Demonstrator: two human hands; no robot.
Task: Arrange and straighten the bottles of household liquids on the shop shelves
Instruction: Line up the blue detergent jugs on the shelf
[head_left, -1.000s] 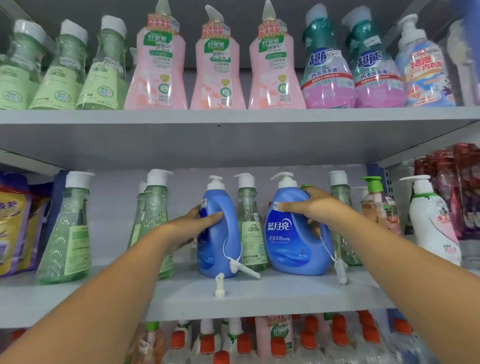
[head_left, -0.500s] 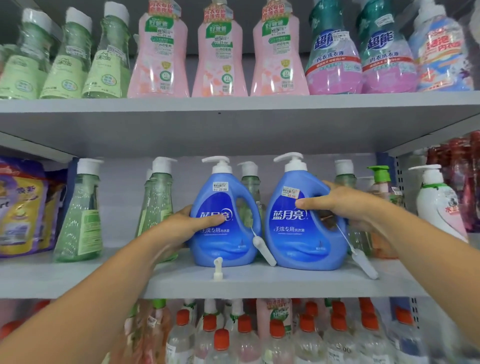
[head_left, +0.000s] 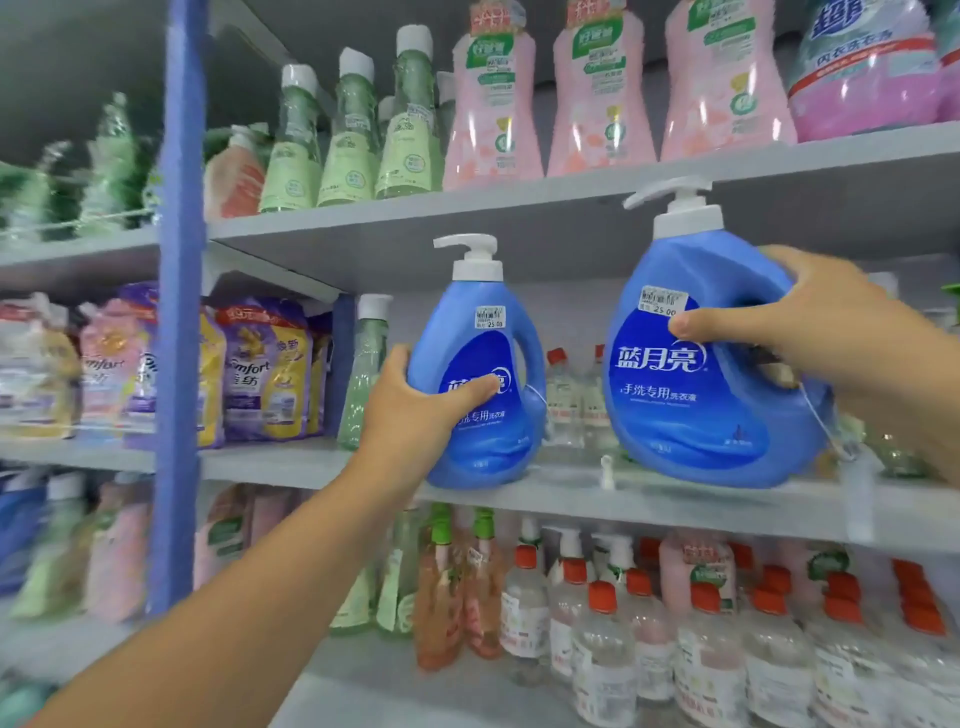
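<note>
Two blue pump bottles of laundry liquid are in my hands in front of the middle shelf (head_left: 675, 506). My left hand (head_left: 415, 410) grips the smaller-looking left blue bottle (head_left: 483, 415) by its side, thumb across the label; its base is at the shelf's front edge. My right hand (head_left: 810, 322) grips the right blue bottle (head_left: 696, 395) around its handle, thumb on the price sticker, and that bottle is tilted and closer to me. Both labels face me. A white tag hangs from each bottle on a cord.
Green bottles (head_left: 353, 135) and pink bottles (head_left: 493, 104) line the upper shelf. A lone green bottle (head_left: 366, 374) stands left of my left hand. A blue upright post (head_left: 179, 312) separates refill pouches (head_left: 249, 374) on the left. Red-capped clear bottles (head_left: 701, 649) fill the lower shelf.
Both blue bottles have been pulled forward off the back of the shelf toward me, the right one lifted and tilted. My view has swung left, bringing the post and pouches in.
</note>
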